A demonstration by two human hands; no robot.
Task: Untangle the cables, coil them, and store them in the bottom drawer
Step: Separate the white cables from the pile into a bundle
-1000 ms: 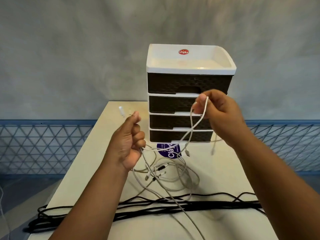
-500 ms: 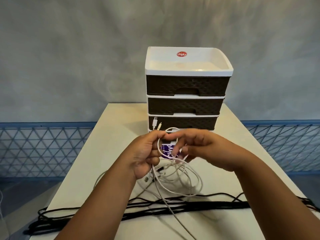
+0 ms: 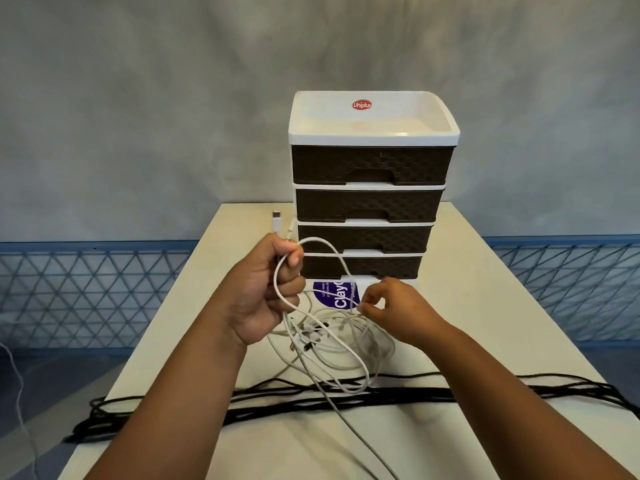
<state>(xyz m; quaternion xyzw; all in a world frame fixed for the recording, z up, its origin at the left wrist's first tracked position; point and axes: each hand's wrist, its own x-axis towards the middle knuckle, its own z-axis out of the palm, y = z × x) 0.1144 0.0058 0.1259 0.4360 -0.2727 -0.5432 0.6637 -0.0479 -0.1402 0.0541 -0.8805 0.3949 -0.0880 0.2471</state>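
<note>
My left hand (image 3: 268, 289) grips a white cable (image 3: 323, 249) in a fist, its plug ends (image 3: 276, 221) sticking up above the knuckles. One loop of that cable arcs from the fist over to my right hand (image 3: 394, 311), which pinches the strand low over a tangled pile of white cables (image 3: 341, 344) on the table. A bundle of black cables (image 3: 398, 393) lies stretched across the table in front of the pile. The drawer unit (image 3: 370, 188) stands behind, its four dark drawers closed; the bottom drawer (image 3: 363, 266) sits just behind my hands.
A purple label (image 3: 337, 296) lies on the cream table (image 3: 502, 306) at the foot of the drawer unit. The black cables hang off both table sides. A blue lattice fence (image 3: 86, 292) runs behind, and a thin white cord (image 3: 17, 382) trails on the floor at left.
My right hand came down from in front of the drawers to the pile. It laid a loop into my left hand, then moved right and down along the strand.
</note>
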